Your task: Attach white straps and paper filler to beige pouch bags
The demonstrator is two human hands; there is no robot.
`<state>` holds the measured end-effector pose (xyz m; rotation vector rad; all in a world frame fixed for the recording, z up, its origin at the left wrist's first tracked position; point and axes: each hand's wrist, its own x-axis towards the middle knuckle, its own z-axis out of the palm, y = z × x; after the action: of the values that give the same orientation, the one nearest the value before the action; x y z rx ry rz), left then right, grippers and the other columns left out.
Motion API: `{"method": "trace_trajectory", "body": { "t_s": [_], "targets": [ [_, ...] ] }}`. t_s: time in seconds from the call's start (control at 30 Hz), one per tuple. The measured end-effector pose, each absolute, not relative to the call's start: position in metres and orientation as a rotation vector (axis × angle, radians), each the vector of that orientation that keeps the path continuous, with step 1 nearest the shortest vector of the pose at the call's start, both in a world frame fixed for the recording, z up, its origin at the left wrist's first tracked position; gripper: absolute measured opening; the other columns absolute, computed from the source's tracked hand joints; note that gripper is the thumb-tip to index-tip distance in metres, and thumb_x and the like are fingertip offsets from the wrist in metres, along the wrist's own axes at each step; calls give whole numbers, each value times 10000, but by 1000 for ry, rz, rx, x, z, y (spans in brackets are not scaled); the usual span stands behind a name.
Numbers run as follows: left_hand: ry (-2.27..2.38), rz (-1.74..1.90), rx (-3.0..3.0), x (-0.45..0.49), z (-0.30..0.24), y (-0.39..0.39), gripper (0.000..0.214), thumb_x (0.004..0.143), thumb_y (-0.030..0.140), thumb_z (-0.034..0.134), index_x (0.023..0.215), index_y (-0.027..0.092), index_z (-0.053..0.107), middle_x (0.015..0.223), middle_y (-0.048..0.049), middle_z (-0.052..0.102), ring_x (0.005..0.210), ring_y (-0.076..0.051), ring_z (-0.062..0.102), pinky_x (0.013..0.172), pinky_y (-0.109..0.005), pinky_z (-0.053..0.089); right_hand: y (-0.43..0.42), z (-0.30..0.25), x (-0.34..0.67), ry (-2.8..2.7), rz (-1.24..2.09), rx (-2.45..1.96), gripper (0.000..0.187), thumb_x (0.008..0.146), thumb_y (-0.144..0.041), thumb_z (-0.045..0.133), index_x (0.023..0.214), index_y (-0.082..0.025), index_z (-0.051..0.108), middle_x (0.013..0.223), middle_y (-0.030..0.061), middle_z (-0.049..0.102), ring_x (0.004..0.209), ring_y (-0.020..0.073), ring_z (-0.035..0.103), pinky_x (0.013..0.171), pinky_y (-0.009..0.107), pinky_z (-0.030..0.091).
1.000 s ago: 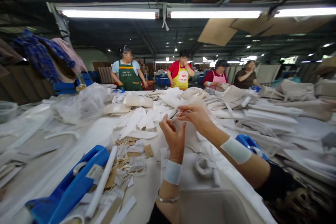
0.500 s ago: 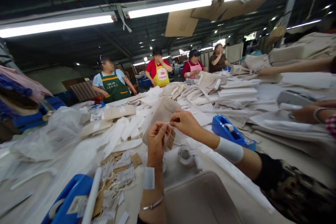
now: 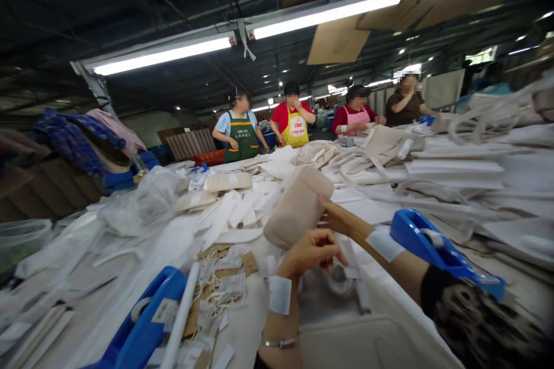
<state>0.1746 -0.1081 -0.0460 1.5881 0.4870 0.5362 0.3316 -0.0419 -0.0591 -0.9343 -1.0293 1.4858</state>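
Observation:
My right hand grips the lower right side of a beige fabric pouch and holds it tilted above the table, thumb pressed against it. My left hand is just below the pouch with its fingers curled into a pinch; what they hold is hidden. Both wrists carry a white patch, and the left wrist has a thin bracelet. A pile of brown and white hang tags with strings lies on the table to the left of my left hand. A small tape roll sits under my forearms.
Blue tape dispensers stand at the near left and at the right. A white roll leans beside the left one. Heaps of white and beige fabric pieces cover the table. Several aproned co-workers stand at the far end.
Earlier both hands pinched a thin string with a tag. Now my right hand holds the beige pouch raised and my left hand has dropped lower. The camera has swung.

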Motion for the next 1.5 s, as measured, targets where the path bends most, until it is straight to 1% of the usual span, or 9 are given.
{"method": "trace_trajectory", "body": {
  "t_s": [0.1, 0.27, 0.47, 0.6, 0.77, 0.93, 1.07, 1.33, 1.5],
  "targets": [
    [537, 433, 1601, 176, -55, -100, 316, 737, 413, 706, 758, 146, 538, 772, -62, 709, 465, -78, 551, 422, -185, 333, -11, -38, 291, -1116, 1535, -777, 422, 981, -515, 347, 1126, -192, 576, 1010, 99, 683, 896, 194, 649, 835, 353, 540],
    [610, 664, 1580, 172, -54, -95, 329, 725, 432, 716, 772, 135, 582, 755, -65, 698, 470, -85, 554, 410, -186, 325, 13, -8, 267, -1222, 1536, -632, 221, 950, -264, 512, 1122, -165, 608, 1167, 95, 654, 987, 149, 639, 945, 290, 473],
    [625, 1100, 1513, 169, -43, -94, 313, 811, 433, 654, 810, 121, 637, 513, -1, 593, 414, -85, 508, 419, -186, 374, -29, -30, 303, -1306, 1658, -593, 522, 961, -566, 407, 1163, -125, 598, 1051, 129, 682, 839, 201, 681, 795, 343, 545],
    [666, 1314, 1442, 166, -39, -92, 302, 840, 425, 643, 878, 126, 629, 619, -18, 661, 380, -62, 484, 370, -165, 353, -69, -48, 314, -1382, 1778, -463, 645, 879, -702, 445, 1193, -154, 575, 735, 17, 643, 660, 188, 659, 737, 370, 558],
    [672, 1431, 1379, 161, -35, -90, 248, 815, 347, 694, 873, 108, 668, 703, -18, 665, 403, -31, 461, 344, -141, 312, -98, -43, 313, -1549, 1624, -424, 477, 803, -487, 702, 1139, -165, 599, 928, 46, 664, 717, 158, 657, 689, 310, 556],
    [552, 1555, 1289, 163, -29, -94, 195, 818, 308, 692, 851, 125, 633, 861, -74, 715, 516, -73, 583, 387, -149, 364, -101, -44, 317, -1480, 1624, -557, 299, 687, -324, 796, 832, -125, 626, 829, 63, 706, 657, 142, 649, 679, 275, 515],
    [509, 1641, 1226, 165, -28, -96, 183, 806, 289, 701, 815, 135, 602, 966, -84, 704, 585, -81, 616, 409, -147, 380, -99, -45, 316, -1420, 1637, -558, 293, 659, -323, 805, 796, -114, 653, 816, 67, 696, 761, 165, 655, 771, 304, 504],
    [598, 1720, 1103, 160, -37, -83, 241, 762, 345, 711, 791, 153, 567, 905, -33, 658, 631, -74, 608, 479, -156, 397, -87, -44, 317, -1284, 1606, -768, 361, 700, -424, 767, 844, -122, 631, 593, -48, 512, 437, 36, 366, 456, 194, 318],
    [953, 1547, 1296, 161, -53, -73, 261, 819, 415, 584, 828, 156, 557, 850, -48, 646, 694, -140, 665, 508, -194, 448, -69, -35, 343, -1330, 1401, -944, 385, 699, -453, 710, 865, -112, 644, 570, -51, 476, 431, 42, 306, 431, 209, 210]
  ]
}}
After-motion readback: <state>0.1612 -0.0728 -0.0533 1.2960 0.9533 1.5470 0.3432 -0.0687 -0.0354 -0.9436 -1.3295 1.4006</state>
